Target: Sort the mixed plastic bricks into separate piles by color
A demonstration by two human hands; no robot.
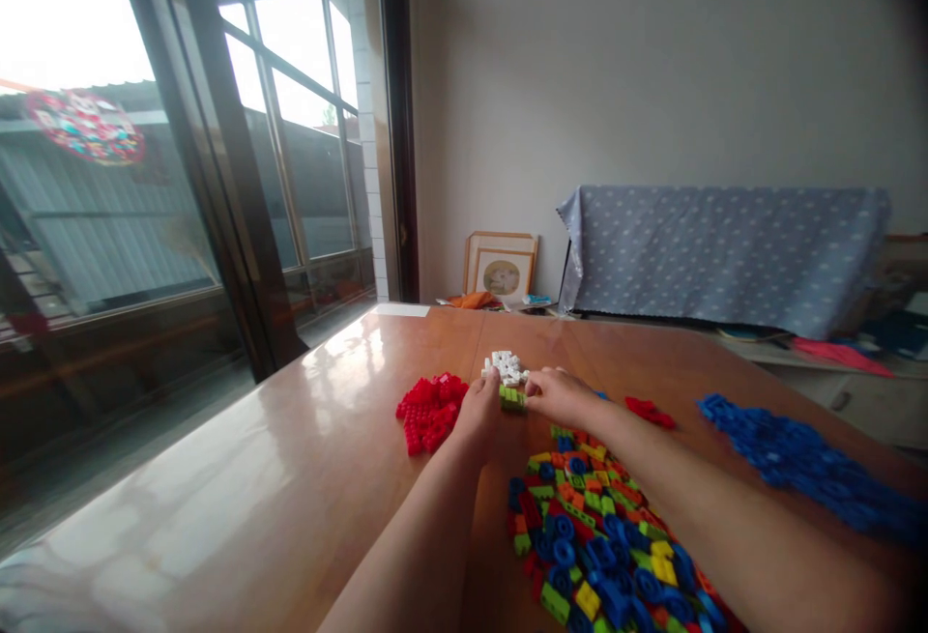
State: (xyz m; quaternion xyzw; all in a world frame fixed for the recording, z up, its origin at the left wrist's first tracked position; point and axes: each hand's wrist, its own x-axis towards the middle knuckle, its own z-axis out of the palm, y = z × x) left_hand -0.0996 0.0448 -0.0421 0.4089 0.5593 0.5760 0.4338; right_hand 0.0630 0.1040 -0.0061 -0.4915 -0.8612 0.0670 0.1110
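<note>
Near the far middle of the table, my left hand [478, 409] and my right hand [557, 395] are close together with a short row of green toy bricks [512, 399] between them. My left hand grips the row's left end, thumb up. On the other end, the fingers of my right hand are curled and closed. Just beyond lies a small heap of white bricks [506, 365]. A pile of red bricks [431, 411] sits left of my left hand. Below my right forearm spreads a large mixed heap of coloured bricks [580, 517].
On the right lie a small red group of bricks [649, 412] and a long blue pile [797, 459]. The wooden table [253, 478] reaches towards a cloth-covered object [725, 246] and a leaning picture frame [500, 261]. A glass door [181, 179] stands at left.
</note>
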